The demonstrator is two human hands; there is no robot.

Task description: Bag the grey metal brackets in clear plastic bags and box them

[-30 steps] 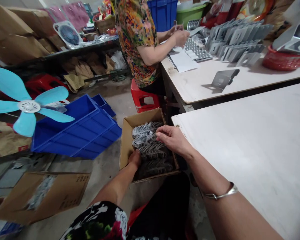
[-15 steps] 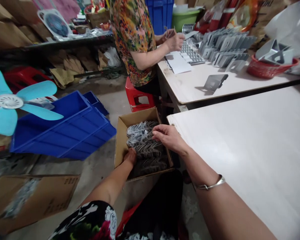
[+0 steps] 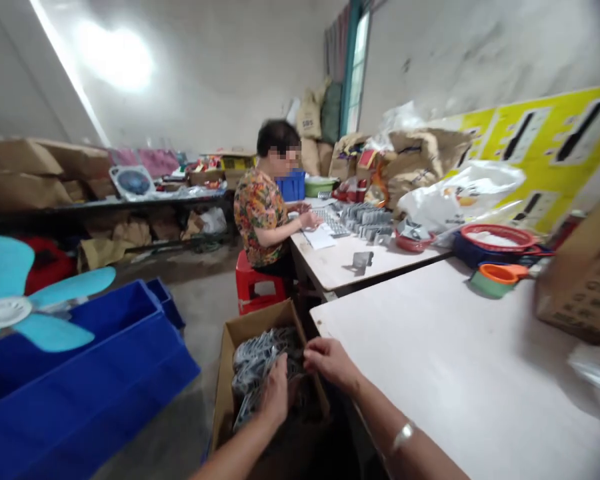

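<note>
An open cardboard box [image 3: 225, 383] stands low beside the table, holding rows of grey metal brackets [image 3: 260, 360] in clear wrapping. Over the brackets is my left hand [image 3: 275, 395], its fingers stretched out and pointing up. It appears to hold nothing, though its palm side is partly hidden. My right hand [image 3: 331, 361] is by the box's right wall and the table corner, with thumb and fingers drawn together. Whether anything small sits between those fingertips is too blurred to see.
White tables [image 3: 430, 340] extend to the right. A co-worker [image 3: 263, 207] sits on a red stool [image 3: 247, 283] by grey metal pieces [image 3: 367, 219]. Blue crates [image 3: 145, 373] and a turquoise fan [image 3: 40, 327] are at left; a red basket [image 3: 497, 233] and carton [image 3: 585, 280] at right.
The view has tilted up, showing more wall and table. My left hand has left the box's left side and come over the brackets. My right hand has moved to the box's right wall.
</note>
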